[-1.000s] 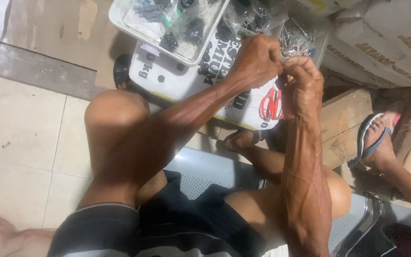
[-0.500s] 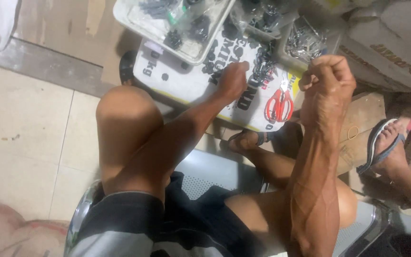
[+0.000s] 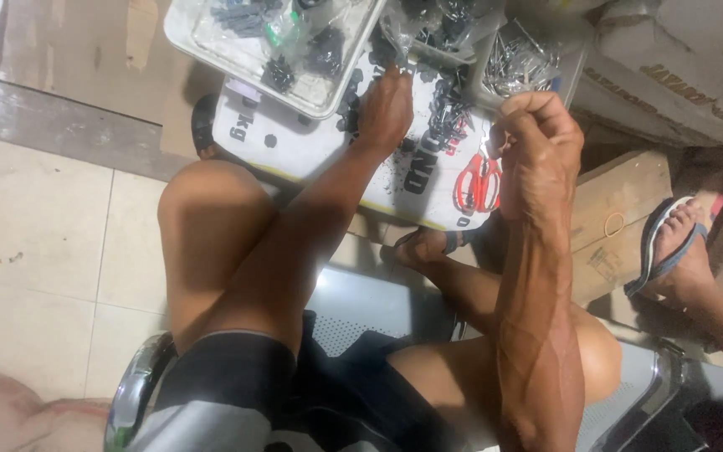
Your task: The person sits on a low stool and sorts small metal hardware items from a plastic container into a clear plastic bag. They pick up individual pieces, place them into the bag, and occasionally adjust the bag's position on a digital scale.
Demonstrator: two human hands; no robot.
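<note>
The left hand [image 3: 387, 109] is laid palm-down, fingers curled over small dark metal parts [image 3: 445, 117] scattered on a white printed sack [image 3: 294, 142]. The right hand [image 3: 537, 142] is held closed in a fist; contents cannot be determined. Red-handled scissors [image 3: 479, 180] lie just below it. A clear plastic tray [image 3: 202, 42] stands beyond the left hand.

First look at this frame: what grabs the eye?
The red-handled scissors lying on the white board, just left of the raised, closed right hand. The left hand reaches into the scattered small dark parts on that board. Clear trays of more parts sit beyond.
</note>
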